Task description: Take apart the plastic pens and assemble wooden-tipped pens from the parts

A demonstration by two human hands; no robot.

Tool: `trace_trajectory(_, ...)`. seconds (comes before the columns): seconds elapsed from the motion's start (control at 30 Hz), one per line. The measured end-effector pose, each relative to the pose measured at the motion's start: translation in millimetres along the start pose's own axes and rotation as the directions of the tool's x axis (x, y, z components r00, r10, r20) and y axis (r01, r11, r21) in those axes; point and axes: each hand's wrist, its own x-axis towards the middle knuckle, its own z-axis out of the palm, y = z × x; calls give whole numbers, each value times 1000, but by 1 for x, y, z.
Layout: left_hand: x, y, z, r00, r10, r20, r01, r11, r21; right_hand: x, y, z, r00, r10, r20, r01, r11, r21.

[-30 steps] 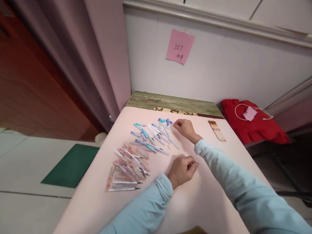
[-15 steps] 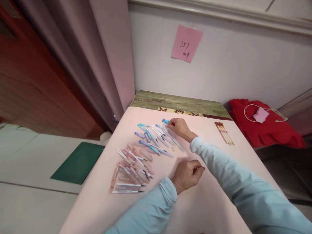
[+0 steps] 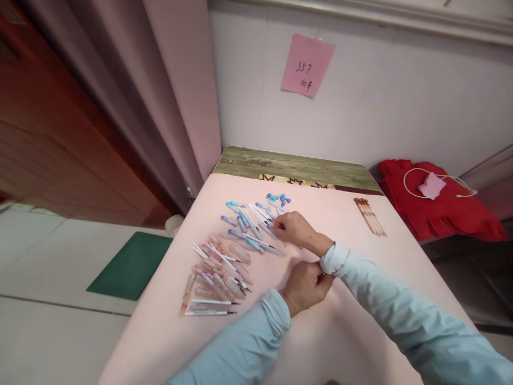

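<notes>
My right hand (image 3: 295, 229) is closed in a pinch at the right edge of a pile of blue pen parts. Whatever its fingertips hold is hidden. Below it, my left hand (image 3: 306, 289) hovers over the table with fingers curled together, and its contents cannot be made out. The blue pile has pen barrels (image 3: 276, 250), caps (image 3: 228, 220) and white refills (image 3: 260, 213). Small blue figure-shaped toppers (image 3: 284, 200) lie just behind it. Left of my left hand are pinkish clear pen barrels (image 3: 216, 283) with white, dark-tipped refills (image 3: 211, 313).
Several brown-topped pens (image 3: 369, 216) lie together at the right of the pale table (image 3: 160, 342). Beyond its right edge is a red cloth (image 3: 404, 206) with a white cable (image 3: 405, 184). A wall stands behind, bearing a pink note (image 3: 308, 65). A green mat (image 3: 130, 266) lies on the floor.
My right hand has drawn back from the blue toppers towards me, uncovering them. The small clear piece near the barrels no longer shows. My left hand stays nearly in place.
</notes>
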Motion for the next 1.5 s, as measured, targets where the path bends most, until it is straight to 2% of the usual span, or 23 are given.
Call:
trace_trajectory(0.2, -2, -4, 3, 999, -42, 21, 41, 999, 10, -4, -10, 11, 998, 54, 13, -51, 987, -150)
trace_trajectory(0.3, -2, -4, 2, 999, -42, 31, 42, 999, -2, -5, -14, 12, 998, 57, 12, -54, 985, -163)
trace_trajectory(0.37, -2, -3, 1, 998, -47, 33, 47, 999, -2, -4, -13, 7, 998, 62, -17, -64, 989, -131)
trace_trajectory(0.53, -1, 2, -2, 999, 1, 33, 1, 998, -70, -5, 12, -17, 969, 151, -194, -148, 989, 32)
trace_trajectory(0.63, 0, 4, -3, 1000, 0, 24, 3, 994, -109, -18, 30, -22, 962, 208, -177, -200, 978, 63)
trace_trajectory(0.8, 1, 7, -6, 999, 14, -35, -21, 981, -193, -43, 43, 0, 970, 234, -69, -228, 970, 88)
trace_trajectory(0.9, 1, 8, -9, 994, -1, -111, -25, 972, -234, -51, 45, 8, 966, 247, -75, -233, 960, 157)
trace_trajectory(1.0, 3, 9, -10, 961, -102, -257, 24, 957, -289, -61, 46, 4, 953, 279, -119, -239, 933, 270)
trace_trajectory(1.1, 5, 8, -8, 906, -243, -347, 80, 903, -423, -78, 48, -5, 938, 319, -136, -223, 856, 466)
trace_trajectory(1.2, 8, 9, -4, 893, -365, -265, 139, 781, -609, -94, 47, -12, 945, 323, -55, -208, 720, 662)
trace_trajectory(1.27, 10, 9, -3, 894, -401, -200, 161, 703, -692, -103, 44, -13, 952, 307, -4, -211, 663, 719)
trace_trajectory(1.37, 11, 7, -2, 890, -421, -172, 154, 635, -757, -111, 37, -14, 962, 273, 12, -197, 664, 721)
trace_trajectory(1.5, 13, 4, -4, 850, -483, -211, 135, 586, -799, -110, 32, -24, 984, 160, 78, -170, 719, 674)
